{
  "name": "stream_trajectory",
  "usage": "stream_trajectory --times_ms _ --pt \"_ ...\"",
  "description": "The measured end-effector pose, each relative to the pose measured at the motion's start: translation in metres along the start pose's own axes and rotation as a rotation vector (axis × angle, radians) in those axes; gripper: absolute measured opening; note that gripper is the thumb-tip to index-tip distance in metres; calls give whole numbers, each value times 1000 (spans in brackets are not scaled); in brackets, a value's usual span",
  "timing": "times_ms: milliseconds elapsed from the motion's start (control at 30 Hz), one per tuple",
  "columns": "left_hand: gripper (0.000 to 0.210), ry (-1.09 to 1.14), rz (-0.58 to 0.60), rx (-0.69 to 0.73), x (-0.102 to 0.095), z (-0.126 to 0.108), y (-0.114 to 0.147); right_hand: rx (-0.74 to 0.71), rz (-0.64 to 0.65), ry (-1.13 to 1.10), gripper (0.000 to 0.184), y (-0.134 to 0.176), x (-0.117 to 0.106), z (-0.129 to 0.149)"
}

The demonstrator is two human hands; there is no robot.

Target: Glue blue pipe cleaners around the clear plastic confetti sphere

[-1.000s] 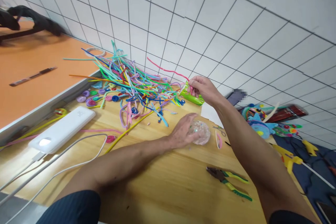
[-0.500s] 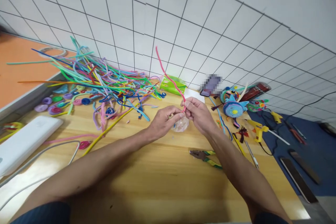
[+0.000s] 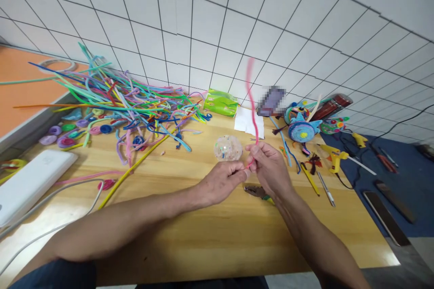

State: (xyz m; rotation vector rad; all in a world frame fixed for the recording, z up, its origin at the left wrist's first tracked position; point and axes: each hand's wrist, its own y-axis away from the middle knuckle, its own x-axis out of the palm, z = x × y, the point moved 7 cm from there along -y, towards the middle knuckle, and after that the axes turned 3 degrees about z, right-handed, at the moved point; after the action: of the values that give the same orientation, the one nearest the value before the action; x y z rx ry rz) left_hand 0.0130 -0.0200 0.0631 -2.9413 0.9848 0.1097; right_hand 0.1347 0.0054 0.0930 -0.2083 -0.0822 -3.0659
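Observation:
A pink pipe cleaner [image 3: 255,123] rises from between my hands, its upper end blurred. My left hand [image 3: 224,182] pinches its lower end, fingers pressed together. Just to the right, my right hand [image 3: 267,165] is closed on the same pipe cleaner between thumb and fingers. Beyond my hands, a clear round container [image 3: 228,148] with small coloured bits in it stands on the wooden table [image 3: 203,239]. Pliers [image 3: 257,191] with green and yellow handles lie partly hidden under my right hand.
A heap of coloured pipe cleaners [image 3: 135,99] spreads at the back left, near coiled discs [image 3: 69,127]. A white power bank [image 3: 37,185] lies left. Right are a green packet [image 3: 220,102] by white paper [image 3: 244,123], a blue craft figure [image 3: 302,131] and a yellow glue gun [image 3: 335,160].
Both hands have moved down and slightly right with the pink pipe cleaner, which now stands more upright. The clear container, earlier partly behind the hands, shows fully.

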Motion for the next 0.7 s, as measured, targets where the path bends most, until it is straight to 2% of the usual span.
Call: stream_trajectory --times_ms 267,433,600,700 --pt "35 -18 93 -142 21 28 2 -25 -129 6 52 1 -30 1" --pt "37 -47 121 -154 29 40 3 -104 -179 67 50 -3 -48 4" --pt "38 -124 102 -107 29 39 4 -110 -189 93 46 -3 -59 1" --pt "39 -205 56 -28 26 33 4 -97 -130 130 46 3 -58 -4"
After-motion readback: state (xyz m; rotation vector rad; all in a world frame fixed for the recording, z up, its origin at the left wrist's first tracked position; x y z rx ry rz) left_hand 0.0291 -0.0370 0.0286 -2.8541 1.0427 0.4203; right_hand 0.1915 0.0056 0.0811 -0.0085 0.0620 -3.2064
